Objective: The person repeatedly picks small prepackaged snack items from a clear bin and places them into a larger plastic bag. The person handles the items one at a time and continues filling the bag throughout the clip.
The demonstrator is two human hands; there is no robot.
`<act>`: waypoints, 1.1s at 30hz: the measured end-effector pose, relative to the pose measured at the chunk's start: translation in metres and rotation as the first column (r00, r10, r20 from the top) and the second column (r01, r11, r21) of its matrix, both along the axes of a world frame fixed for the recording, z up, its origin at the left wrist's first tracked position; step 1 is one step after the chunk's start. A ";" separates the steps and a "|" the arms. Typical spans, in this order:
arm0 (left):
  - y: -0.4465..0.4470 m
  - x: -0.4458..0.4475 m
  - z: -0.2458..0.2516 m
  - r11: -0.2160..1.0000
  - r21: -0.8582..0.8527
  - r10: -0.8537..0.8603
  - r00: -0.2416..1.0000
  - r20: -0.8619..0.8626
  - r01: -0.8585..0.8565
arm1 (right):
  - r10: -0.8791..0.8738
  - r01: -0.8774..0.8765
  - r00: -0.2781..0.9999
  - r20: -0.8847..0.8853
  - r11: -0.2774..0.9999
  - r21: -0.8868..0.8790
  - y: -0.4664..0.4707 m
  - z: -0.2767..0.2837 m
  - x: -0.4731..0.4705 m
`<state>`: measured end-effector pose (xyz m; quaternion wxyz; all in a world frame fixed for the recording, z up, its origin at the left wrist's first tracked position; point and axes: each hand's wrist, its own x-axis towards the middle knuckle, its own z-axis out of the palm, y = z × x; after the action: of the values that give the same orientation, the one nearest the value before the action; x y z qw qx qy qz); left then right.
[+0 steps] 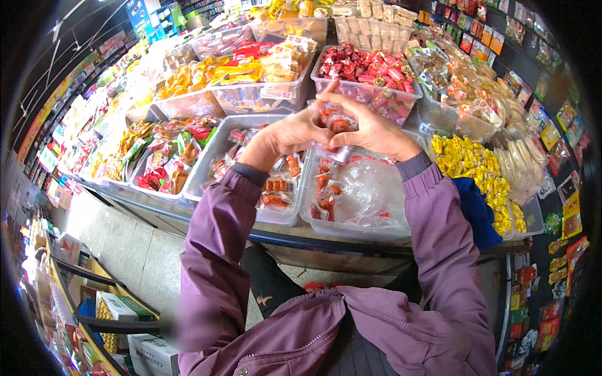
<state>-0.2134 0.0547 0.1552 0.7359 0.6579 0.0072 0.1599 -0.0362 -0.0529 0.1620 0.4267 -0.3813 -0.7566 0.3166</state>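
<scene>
My left hand (298,130) and my right hand (369,124) meet over the front bins, both closed around small clear packets of reddish-brown food (340,124). Below my right hand stands a clear plastic bin (355,231) with a crumpled clear plastic bag (371,188) in it and similar packets (323,209) along its left side. The bin to its left (282,217) holds more sealed reddish packets (275,201), partly hidden by my left forearm. Just beyond my hands is a bin of red-wrapped sweets (390,70).
Yellow-wrapped sweets (470,164) and a dark blue cloth (475,211) lie at the right. Bins of yellow packets (188,77) and mixed snacks (169,164) stand at the left. The counter's dark edge (324,242) runs before me; a shelf with boxes (153,355) is lower left.
</scene>
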 end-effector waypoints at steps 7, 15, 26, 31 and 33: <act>-0.011 0.059 -0.037 0.928 -0.330 0.204 0.976 0.070 -0.170 | -0.127 0.089 0.959 -0.252 0.983 -0.158 -0.025 -0.012 0.040; -0.014 0.080 -0.037 0.941 -0.321 0.113 0.993 0.015 -0.102 | -0.253 0.239 0.966 -0.059 0.956 -0.172 -0.030 -0.011 0.049; 0.013 0.071 -0.110 -0.125 0.976 0.437 0.874 0.215 -0.178 | -0.663 0.663 0.748 -0.022 0.748 -0.036 0.002 -0.050 0.079; 0.015 0.073 -0.101 -0.080 0.994 0.684 0.730 0.001 0.073 | -0.620 0.626 0.727 0.297 0.775 0.084 0.046 -0.101 0.091; 0.020 0.063 -0.103 0.008 0.999 0.713 0.701 -0.032 0.037 | -0.475 0.498 0.827 0.302 0.867 0.000 0.056 -0.095 0.077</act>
<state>-0.1499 0.0747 0.0519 0.0035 0.9529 0.2819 0.1115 0.0412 0.0033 0.0674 0.3613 -0.6203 -0.6758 0.1671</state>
